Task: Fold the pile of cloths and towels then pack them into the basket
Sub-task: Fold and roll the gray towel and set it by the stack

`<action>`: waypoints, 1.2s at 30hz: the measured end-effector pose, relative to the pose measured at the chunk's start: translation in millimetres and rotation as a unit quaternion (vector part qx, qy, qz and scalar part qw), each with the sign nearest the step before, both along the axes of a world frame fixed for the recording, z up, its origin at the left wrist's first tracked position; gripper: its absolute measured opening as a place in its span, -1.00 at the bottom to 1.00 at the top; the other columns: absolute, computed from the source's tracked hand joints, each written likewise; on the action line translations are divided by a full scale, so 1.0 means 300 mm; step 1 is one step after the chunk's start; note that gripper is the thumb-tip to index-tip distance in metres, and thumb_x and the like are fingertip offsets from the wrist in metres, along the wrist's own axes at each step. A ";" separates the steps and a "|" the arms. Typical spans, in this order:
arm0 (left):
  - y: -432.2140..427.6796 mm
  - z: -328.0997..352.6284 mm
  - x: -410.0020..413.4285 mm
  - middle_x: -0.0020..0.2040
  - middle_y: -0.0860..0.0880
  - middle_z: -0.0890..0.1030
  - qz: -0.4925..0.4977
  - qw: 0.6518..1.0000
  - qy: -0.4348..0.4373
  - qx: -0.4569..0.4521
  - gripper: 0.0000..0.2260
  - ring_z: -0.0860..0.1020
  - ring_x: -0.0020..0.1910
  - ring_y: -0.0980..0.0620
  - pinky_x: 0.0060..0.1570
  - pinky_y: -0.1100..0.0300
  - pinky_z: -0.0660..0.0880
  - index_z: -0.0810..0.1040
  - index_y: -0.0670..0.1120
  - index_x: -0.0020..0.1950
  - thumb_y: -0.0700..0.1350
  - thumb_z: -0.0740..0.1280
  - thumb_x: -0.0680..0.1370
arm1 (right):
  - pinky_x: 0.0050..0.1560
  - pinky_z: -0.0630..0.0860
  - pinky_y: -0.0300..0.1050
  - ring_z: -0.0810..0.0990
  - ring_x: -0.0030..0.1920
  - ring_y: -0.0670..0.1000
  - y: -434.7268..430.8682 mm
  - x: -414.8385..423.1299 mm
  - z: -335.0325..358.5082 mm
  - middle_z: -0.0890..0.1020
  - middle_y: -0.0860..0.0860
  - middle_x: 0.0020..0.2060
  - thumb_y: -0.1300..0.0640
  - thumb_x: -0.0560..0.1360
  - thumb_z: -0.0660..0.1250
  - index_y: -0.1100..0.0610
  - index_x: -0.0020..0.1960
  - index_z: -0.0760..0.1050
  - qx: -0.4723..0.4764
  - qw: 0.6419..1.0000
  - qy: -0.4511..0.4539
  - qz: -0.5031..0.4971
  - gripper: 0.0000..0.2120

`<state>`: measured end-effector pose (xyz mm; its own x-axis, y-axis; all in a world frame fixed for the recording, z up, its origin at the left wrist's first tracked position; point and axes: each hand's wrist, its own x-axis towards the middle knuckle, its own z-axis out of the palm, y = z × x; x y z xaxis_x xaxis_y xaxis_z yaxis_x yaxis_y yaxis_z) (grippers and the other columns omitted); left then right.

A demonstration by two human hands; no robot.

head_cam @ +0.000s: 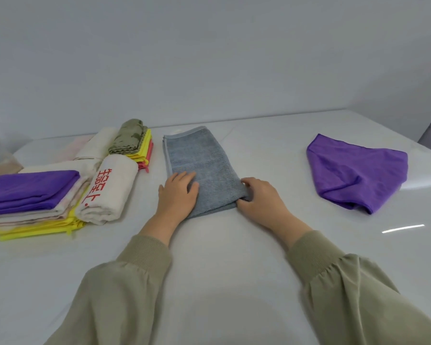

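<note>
My left hand (178, 192), flat with fingers straight, pins the grey towel (202, 160) lying between my hands while my right hand (261, 200) pinches its near edge, so I should fold squarely, matching corners.

Folded stacks (60, 185) lie left of the middle towel (199, 155) — a loose cloth (358, 175) well apart, right.

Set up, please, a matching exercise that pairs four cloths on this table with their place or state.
1. grey towel
2. loose purple cloth
3. white towel with red lettering
4. olive cloth

A. on top of the folded yellow cloths
B. unfolded, alone on the right
C. pressed by the left hand, gripped by the right hand
D. folded, right of the folded purple cloth

Pairs: 1-C, 2-B, 3-D, 4-A
</note>
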<state>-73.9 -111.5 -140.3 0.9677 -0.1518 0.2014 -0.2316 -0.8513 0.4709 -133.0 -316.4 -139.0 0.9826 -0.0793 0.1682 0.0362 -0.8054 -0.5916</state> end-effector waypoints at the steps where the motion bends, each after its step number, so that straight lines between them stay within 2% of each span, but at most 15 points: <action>1: 0.012 -0.006 -0.006 0.53 -0.03 0.23 -0.011 1.000 0.013 -0.004 -0.59 0.09 0.53 -0.03 0.47 -0.14 0.03 0.31 0.01 0.49 0.05 0.11 0.65 | 0.25 0.36 -0.02 0.47 0.18 0.09 0.017 0.005 -0.007 0.57 0.02 0.11 0.03 0.38 0.34 0.07 0.29 0.43 -0.001 1.000 -0.013 -0.002 -0.52; 4: 0.031 -0.013 -0.023 0.57 -0.02 0.09 -0.061 0.996 0.037 0.062 -0.53 -0.01 0.55 -0.04 0.48 -0.10 0.01 0.18 0.06 0.54 0.13 0.09 0.64 | 0.17 0.38 -0.03 0.45 0.12 0.10 0.062 0.014 -0.013 0.55 0.04 0.06 0.05 0.39 0.36 0.10 0.24 0.46 -0.002 0.999 -0.042 -0.032 -0.56; 7: 0.039 -0.016 -0.034 0.58 0.06 -0.02 -0.066 0.987 0.058 0.134 -0.50 -0.11 0.55 0.01 0.48 -0.12 -0.07 0.06 0.14 0.55 0.20 0.02 0.63 | 0.00 0.38 -0.04 0.46 0.05 0.13 0.065 0.025 -0.001 0.53 0.08 0.02 0.19 0.39 0.32 0.16 0.12 0.48 -0.065 0.994 -0.070 -0.045 -0.70; 10: 0.037 -0.012 -0.041 0.58 0.08 -0.05 -0.052 0.985 0.074 0.150 -0.51 -0.14 0.55 0.04 0.48 -0.13 -0.10 0.02 0.16 0.56 0.21 -0.04 0.63 | -0.22 0.27 -0.06 0.47 -0.11 0.18 0.009 0.027 0.012 0.52 0.10 -0.11 0.31 0.32 0.31 0.21 -0.06 0.48 -0.133 0.984 -0.108 -0.050 -0.81; 13: 0.035 -0.008 -0.045 0.58 0.08 -0.07 -0.044 0.983 0.082 0.157 -0.51 -0.16 0.55 0.05 0.48 -0.12 -0.11 -0.01 0.16 0.56 0.20 -0.06 0.64 | -0.27 0.23 -0.07 0.46 -0.22 0.19 -0.032 0.021 0.018 0.51 0.09 -0.23 0.33 0.26 0.35 0.21 -0.18 0.45 -0.174 0.974 -0.142 -0.023 -0.84; 16: 0.038 -0.008 -0.050 0.58 0.09 -0.08 -0.048 0.983 0.084 0.159 -0.52 -0.16 0.55 0.04 0.48 -0.10 -0.11 -0.01 0.17 0.56 0.19 -0.06 0.64 | -0.33 0.22 -0.12 0.45 -0.34 0.18 -0.027 0.012 0.017 0.48 0.08 -0.33 0.38 0.19 0.37 0.19 -0.24 0.41 -0.229 0.958 -0.169 0.030 -0.78; 19: 0.052 0.001 -0.049 0.58 0.08 -0.09 -0.065 0.980 0.098 0.163 -0.54 -0.16 0.55 0.04 0.47 -0.15 -0.13 -0.01 0.17 0.56 0.12 -0.06 0.65 | -0.28 0.29 -0.08 0.51 -0.20 0.18 -0.012 -0.009 0.040 0.55 0.05 -0.24 0.23 0.37 0.28 0.16 -0.12 0.43 -0.254 0.964 -0.073 0.017 -0.91; 21: 0.064 0.015 -0.053 0.58 0.08 -0.02 -0.061 0.979 0.096 0.167 -0.57 -0.12 0.55 0.04 0.45 -0.23 -0.15 0.07 0.15 0.55 0.04 -0.06 0.66 | -0.23 0.37 -0.08 0.51 -0.20 0.13 -0.002 -0.036 0.053 0.57 0.02 -0.26 0.09 0.44 0.23 0.13 -0.12 0.45 -0.239 0.971 -0.009 0.019 -0.88; 24: 0.063 0.042 -0.063 0.48 0.07 0.30 -0.013 0.985 0.052 0.165 -0.62 0.01 0.55 -0.01 0.41 -0.30 -0.18 0.40 0.06 0.37 -0.02 -0.06 0.64 | -0.26 0.30 -0.13 0.43 -0.30 0.06 0.036 -0.093 0.073 0.57 0.00 -0.35 0.03 0.46 0.26 0.13 -0.22 0.50 -0.213 0.973 -0.019 0.087 -0.82; 26: 0.050 0.051 -0.072 0.34 0.06 0.45 0.013 0.984 0.036 0.172 -0.63 0.09 0.52 -0.04 0.42 -0.31 -0.16 0.49 0.00 0.19 0.03 -0.06 0.64 | -0.30 0.28 -0.19 0.36 -0.39 -0.02 0.082 -0.123 0.073 0.49 -0.03 -0.47 0.06 0.45 0.30 0.15 -0.32 0.49 -0.126 0.981 0.003 0.148 -0.77; 28: 0.030 0.045 -0.088 0.39 0.01 0.41 0.021 0.983 0.043 0.179 -0.57 0.14 0.50 -0.06 0.43 -0.29 -0.10 0.43 -0.01 0.30 0.14 -0.07 0.63 | -0.32 0.35 -0.19 0.35 -0.42 -0.06 0.117 -0.132 0.071 0.45 0.01 -0.49 0.05 0.45 0.27 0.22 -0.35 0.50 0.011 0.985 0.035 0.166 -0.71; 30: 0.016 0.021 -0.103 0.55 -0.04 0.14 -0.004 0.976 0.072 0.207 -0.48 0.02 0.54 -0.10 0.43 -0.29 -0.10 0.17 0.07 0.51 0.24 -0.10 0.61 | -0.14 0.45 -0.13 0.47 -0.27 -0.03 0.119 -0.093 0.048 0.58 0.06 -0.33 0.08 0.41 0.16 0.22 -0.24 0.57 0.062 0.990 -0.037 0.124 -0.72; 32: 0.016 0.009 -0.111 0.59 0.00 -0.11 -0.051 0.964 0.091 0.244 -0.46 -0.15 0.55 -0.11 0.42 -0.29 -0.16 -0.09 0.18 0.55 0.29 -0.14 0.59 | 0.09 0.44 -0.11 0.49 0.00 0.02 0.089 -0.033 0.029 0.61 0.08 -0.05 0.28 0.32 0.13 0.20 0.02 0.60 -0.022 0.986 -0.142 0.081 -0.63; 34: 0.026 0.013 -0.107 0.58 0.03 -0.15 -0.098 0.960 0.085 0.248 -0.47 -0.18 0.55 -0.08 0.43 -0.28 -0.19 -0.12 0.23 0.54 0.29 -0.13 0.60 | 0.26 0.37 0.09 0.43 0.22 0.18 0.036 0.027 0.012 0.51 0.15 0.20 0.40 0.26 0.18 0.18 0.27 0.49 -0.139 0.978 -0.142 0.072 -0.42; 36: 0.039 0.014 -0.097 0.58 0.06 -0.14 -0.149 0.956 0.064 0.246 -0.49 -0.17 0.55 -0.04 0.45 -0.25 -0.18 -0.08 0.25 0.54 0.28 -0.08 0.60 | 0.43 0.15 0.19 0.23 0.42 0.22 0.001 0.059 0.013 0.35 0.14 0.40 0.39 0.30 0.24 0.11 0.41 0.35 -0.216 0.970 -0.096 0.065 -0.32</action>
<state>-102.9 -99.7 -136.1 0.8790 -0.4699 -0.0814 -0.4651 -0.8823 0.0720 -115.2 -316.1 -135.2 0.9272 0.1613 0.3382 0.2297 -0.9577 -0.1731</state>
